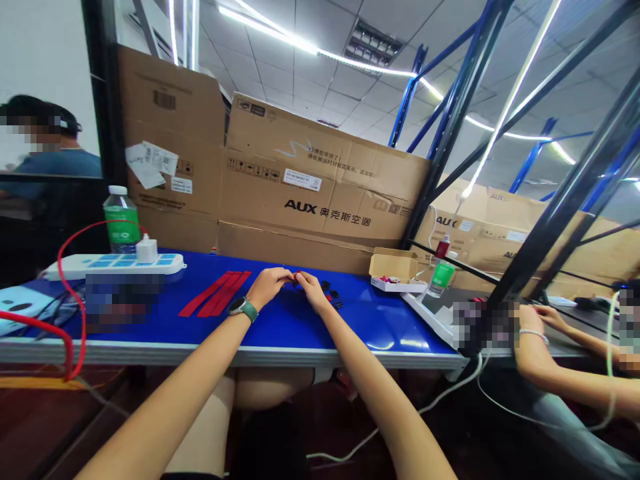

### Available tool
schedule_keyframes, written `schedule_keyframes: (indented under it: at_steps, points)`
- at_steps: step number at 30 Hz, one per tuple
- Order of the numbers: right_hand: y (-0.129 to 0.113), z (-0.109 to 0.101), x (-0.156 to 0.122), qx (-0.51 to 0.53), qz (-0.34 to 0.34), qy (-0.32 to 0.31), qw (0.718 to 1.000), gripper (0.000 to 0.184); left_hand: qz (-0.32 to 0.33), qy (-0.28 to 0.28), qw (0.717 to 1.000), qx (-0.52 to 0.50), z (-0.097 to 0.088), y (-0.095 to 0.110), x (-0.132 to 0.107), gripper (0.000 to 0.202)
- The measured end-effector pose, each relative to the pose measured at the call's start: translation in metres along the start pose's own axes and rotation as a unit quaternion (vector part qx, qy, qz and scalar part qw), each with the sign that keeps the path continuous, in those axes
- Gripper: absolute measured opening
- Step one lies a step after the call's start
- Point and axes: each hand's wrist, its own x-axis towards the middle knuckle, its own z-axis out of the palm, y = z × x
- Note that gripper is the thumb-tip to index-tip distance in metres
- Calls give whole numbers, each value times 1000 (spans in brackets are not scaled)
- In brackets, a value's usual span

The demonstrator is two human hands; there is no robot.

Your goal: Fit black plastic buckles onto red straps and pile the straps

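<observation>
Blue table (280, 330): left hand (267, 284), right hand (311, 288) pinch small piece (296, 275).

Stacked cardboard boxes (320, 193) (AUX), blue table (293, 328).

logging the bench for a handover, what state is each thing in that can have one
left hand, fingers pinched on small piece
right hand, pinched on the same piece
red strips, lying flat side by side on blue table
white charger, plugged into power strip
green bottle, upright, capped
small cardboard box, lid open
</observation>
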Motion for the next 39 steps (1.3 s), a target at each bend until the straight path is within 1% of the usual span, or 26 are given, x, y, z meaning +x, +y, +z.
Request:
schedule_keyframes:
  at_steps: [4, 6, 8, 10, 12, 15, 18, 20, 22, 25, 28, 32, 34, 36, 37, 39]
  points:
    - [2, -6, 1, 61, 26, 100, 993, 46, 19, 13, 1000, 3, 2, -3, 0, 22]
    - [5, -8, 1, 81, 30, 125, 988, 48, 25, 11, 1000, 6, 3, -2, 0, 22]
    - [7, -9, 1, 64, 28, 114, 991, 48, 33, -2, 999, 4, 3, 0, 0, 22]
    - [8, -8, 1, 21, 27, 83, 996, 43, 37, -16, 999, 1, 3, 2, 0, 23]
    - [8, -5, 1, -27, 9, 54, 998, 38, 35, -21, 999, -4, 3, 3, 0, 24]
    - [3, -1, -2, -95, -30, 52, 994, 35, 30, -14, 999, -13, 4, 2, 0, 25]
    - [-4, 0, -5, -130, -32, 55, 990, 40, 30, 0, 999, -14, 4, 2, 1, 24]
    - [-9, -2, -7, -152, -36, 44, 987, 39, 23, 14, 1000, -15, 5, 1, 2, 21]
    - [-13, -4, -7, -194, -55, 29, 979, 35, 2, 28, 999, -26, 6, 0, 2, 17]
    - [-16, -6, -7, -270, -84, 12, 959, 33, -27, 39, 998, -43, 7, -2, 2, 10]
    - [-17, -6, -7, -328, -91, 1, 940, 34, -15, 37, 999, -31, 6, -2, 2, 6]
    - [-14, -5, -8, -397, -81, -8, 914, 34, 13, 38, 999, -14, 5, 0, 2, 10]
    - [-13, -5, -8, -417, -76, -20, 906, 33, 21, 36, 999, -10, 4, 1, 2, 12]
    - [-14, -4, -8, -419, -76, -29, 904, 31, 22, 37, 999, -5, 4, 2, 2, 12]
    - [-15, -4, -7, -410, -78, -31, 908, 30, 18, 44, 999, -2, 3, 2, 2, 11]
    - [-19, -3, -7, -374, -75, -29, 924, 27, 7, 65, 998, 6, 3, 2, 2, 11]
